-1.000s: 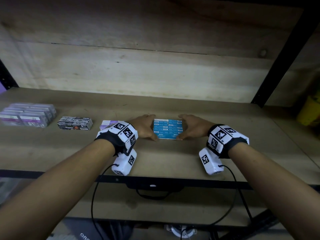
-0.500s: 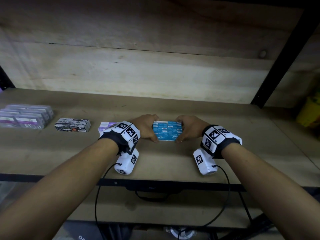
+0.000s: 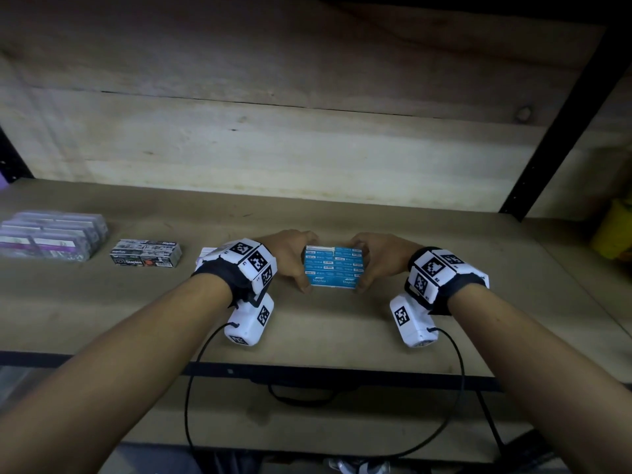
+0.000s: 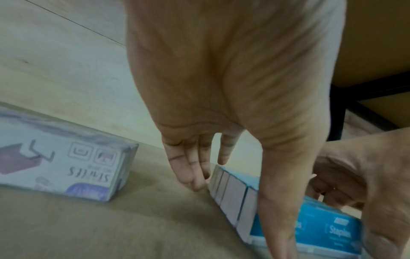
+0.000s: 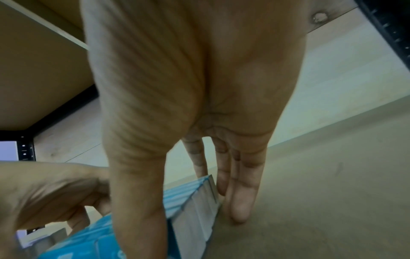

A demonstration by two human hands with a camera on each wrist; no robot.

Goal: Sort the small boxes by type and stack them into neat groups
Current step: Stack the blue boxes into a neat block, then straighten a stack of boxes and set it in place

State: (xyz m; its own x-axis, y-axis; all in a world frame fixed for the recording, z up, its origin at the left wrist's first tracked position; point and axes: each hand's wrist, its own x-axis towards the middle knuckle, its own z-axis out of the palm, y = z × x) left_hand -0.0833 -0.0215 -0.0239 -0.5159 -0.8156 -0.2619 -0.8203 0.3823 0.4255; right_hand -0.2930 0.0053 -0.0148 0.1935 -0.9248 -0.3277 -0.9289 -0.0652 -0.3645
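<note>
A tight block of blue staple boxes (image 3: 333,268) lies on the wooden shelf (image 3: 342,330), in the middle. My left hand (image 3: 301,261) grips its left end and my right hand (image 3: 367,265) grips its right end, thumbs at the near corners and fingers round the far corners. In the left wrist view the left hand's fingers (image 4: 188,171) lie against the white box ends (image 4: 230,201). The right wrist view shows the right hand's fingers (image 5: 241,192) against the opposite end (image 5: 195,215). The block's far side is hidden.
A purple-and-white box (image 3: 207,254) (image 4: 62,166) sits just left of my left wrist. Farther left stand black-and-grey staple boxes (image 3: 145,253) and a stack of purple boxes (image 3: 51,236). A black post (image 3: 561,124) and a yellow object (image 3: 614,230) are at the right.
Both hands stay clamped on the blue block. It has slid slightly toward me, and the fingers now wrap further round its far corners.
</note>
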